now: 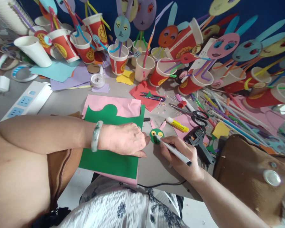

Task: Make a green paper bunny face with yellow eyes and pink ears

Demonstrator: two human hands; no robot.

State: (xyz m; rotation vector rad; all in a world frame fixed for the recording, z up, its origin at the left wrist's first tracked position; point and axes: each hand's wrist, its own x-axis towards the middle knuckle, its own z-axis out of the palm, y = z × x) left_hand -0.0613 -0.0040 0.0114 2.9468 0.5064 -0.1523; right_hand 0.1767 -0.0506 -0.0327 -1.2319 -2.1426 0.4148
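Observation:
My right hand (184,155) grips a white marker (177,152) with a dark end. Its tip touches a small green paper rabbit face (154,139) with yellow eyes and pink ears, lying on the table. My left hand (124,139) rests back-up on a sheet of green paper (109,166), its thumb and forefinger apart near the face's left edge. Some of its fingers are hidden beneath the hand. Pink paper (123,106) shows from under the green sheet, whose top edge has been cut in a curve. A black pen cap (146,119) lies just above my left fingers.
Red paper cups (118,61) with pipe-cleaner rabbits line the back. Black scissors (192,114), a yellow glue stick (178,124) and a glue gun (200,145) lie right of the face. A brown bag (249,177) sits at right, a power strip (26,99) at left.

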